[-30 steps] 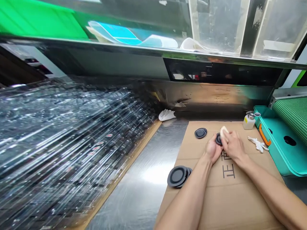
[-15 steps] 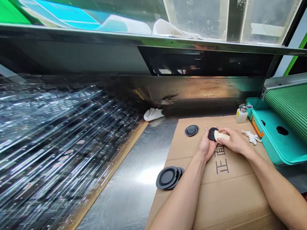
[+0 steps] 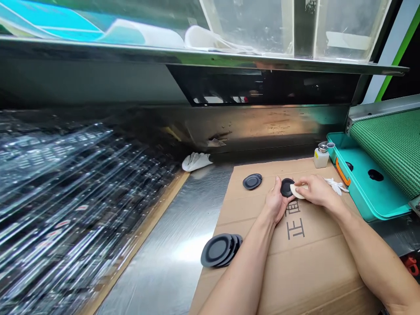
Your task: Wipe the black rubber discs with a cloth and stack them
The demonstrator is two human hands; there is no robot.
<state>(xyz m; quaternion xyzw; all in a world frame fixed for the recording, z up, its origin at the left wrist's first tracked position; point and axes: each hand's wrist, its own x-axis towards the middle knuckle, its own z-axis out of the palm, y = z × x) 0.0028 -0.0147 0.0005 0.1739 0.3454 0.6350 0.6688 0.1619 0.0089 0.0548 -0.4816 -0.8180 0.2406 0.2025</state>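
My left hand (image 3: 275,202) is closed on a round black plastic disc (image 3: 286,187), its dished face turned up. In my right hand (image 3: 316,190) is a cream-coloured wiping pad (image 3: 297,191), pressed against the disc's right edge. Both hands are above a flat cardboard sheet (image 3: 315,271). Beyond the left hand, a few similar black discs (image 3: 252,181) lie on the cardboard. Nearer, beside my left forearm, several more black discs (image 3: 216,250) overlap in a fanned pile.
White gloves (image 3: 337,186) and a dispenser bottle (image 3: 321,156) stand near a turquoise tray (image 3: 370,212) holding black pieces. A green mesh conveyor (image 3: 390,135) overhangs the tray. Plastic-wrapped stacks (image 3: 65,210) fill the left; another white glove (image 3: 197,162) lies beyond.
My right hand has drawn the pad down and off the disc's face, so more of the disc shows. The whole view has shifted right.
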